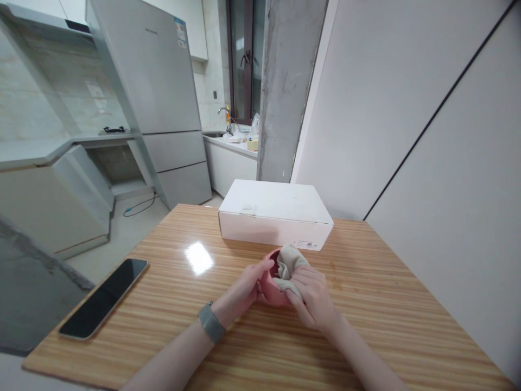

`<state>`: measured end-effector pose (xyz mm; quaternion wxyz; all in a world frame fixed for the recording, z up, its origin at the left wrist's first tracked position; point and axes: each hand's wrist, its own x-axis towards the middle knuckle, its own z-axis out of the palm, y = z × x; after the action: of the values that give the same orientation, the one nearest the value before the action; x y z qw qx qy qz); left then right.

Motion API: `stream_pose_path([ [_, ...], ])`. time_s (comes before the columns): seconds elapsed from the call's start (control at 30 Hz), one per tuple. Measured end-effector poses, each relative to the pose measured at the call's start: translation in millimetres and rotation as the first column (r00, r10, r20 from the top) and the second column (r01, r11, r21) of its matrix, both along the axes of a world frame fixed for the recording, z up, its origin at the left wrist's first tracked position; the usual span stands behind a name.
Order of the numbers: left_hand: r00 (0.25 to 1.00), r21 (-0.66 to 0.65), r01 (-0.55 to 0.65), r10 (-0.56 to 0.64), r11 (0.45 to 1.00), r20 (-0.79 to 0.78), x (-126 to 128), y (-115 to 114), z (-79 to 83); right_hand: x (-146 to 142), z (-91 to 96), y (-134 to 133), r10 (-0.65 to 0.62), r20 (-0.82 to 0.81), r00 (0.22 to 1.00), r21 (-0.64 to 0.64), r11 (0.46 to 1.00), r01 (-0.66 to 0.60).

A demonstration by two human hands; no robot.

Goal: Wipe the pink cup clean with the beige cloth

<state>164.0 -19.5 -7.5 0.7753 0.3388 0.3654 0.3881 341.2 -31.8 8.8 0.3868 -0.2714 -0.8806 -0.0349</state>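
Observation:
A small pink bowl (273, 293) is tilted just above or on the wooden table, its opening turned toward the upper right. My left hand (249, 283) grips it at the left side, thumb over the rim and fingers beneath. In my right hand (312, 293) is a bunched light grey-beige cloth (291, 259), pressed against the bowl's inside and right rim. Part of the cloth goes into the bowl, so its lower end is hidden. A grey band circles my left wrist.
Behind my hands a white box (277, 202) stands on the wooden table (183, 315). A dark-screened phone (106, 297) lies near the table's left edge. Beyond are a fridge (163, 76), a sink counter, and a white wall panel (415, 141) along the right.

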Motion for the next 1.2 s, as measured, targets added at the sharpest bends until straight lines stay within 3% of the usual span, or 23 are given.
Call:
stream_pose_path([
  [0.13,0.991,0.047,-0.048,0.041,0.998,0.124,6.6,-5.8,2.6,-7.1,-2.3,-2.9,-0.111,-0.072,0.991,0.032,0.993,0.113],
  [0.3,0.952,-0.012,0.039,-0.033,0.999,0.306,8.9,-7.0,12.8,-4.1,-1.3,-2.9,-0.030,-0.096,0.995,0.061,0.997,0.036],
  [0.53,0.984,-0.060,0.169,-0.165,0.984,0.064,-11.6,6.0,1.2,4.2,5.2,-3.9,0.155,-0.088,0.984,-0.003,0.988,-0.156],
  [0.7,0.975,-0.098,0.204,-0.192,0.974,0.114,-15.3,6.5,-3.8,-0.3,6.7,-11.9,0.220,-0.109,0.969,-0.009,0.975,-0.222],
  [0.9,0.991,-0.069,0.042,-0.033,0.997,0.127,-6.0,6.2,4.2,-4.1,3.3,-12.0,0.153,-0.048,0.987,-0.018,0.988,-0.154],
  [1.07,0.985,-0.021,-0.073,0.075,0.997,0.157,1.7,4.1,3.7,-7.7,-3.5,-3.8,0.023,-0.008,1.000,0.006,1.000,-0.023],
  [1.2,0.968,0.019,-0.011,0.006,1.000,0.252,4.1,1.8,-1.0,-4.8,-7.1,2.7,-0.016,-0.030,0.999,0.040,0.999,0.017],
])
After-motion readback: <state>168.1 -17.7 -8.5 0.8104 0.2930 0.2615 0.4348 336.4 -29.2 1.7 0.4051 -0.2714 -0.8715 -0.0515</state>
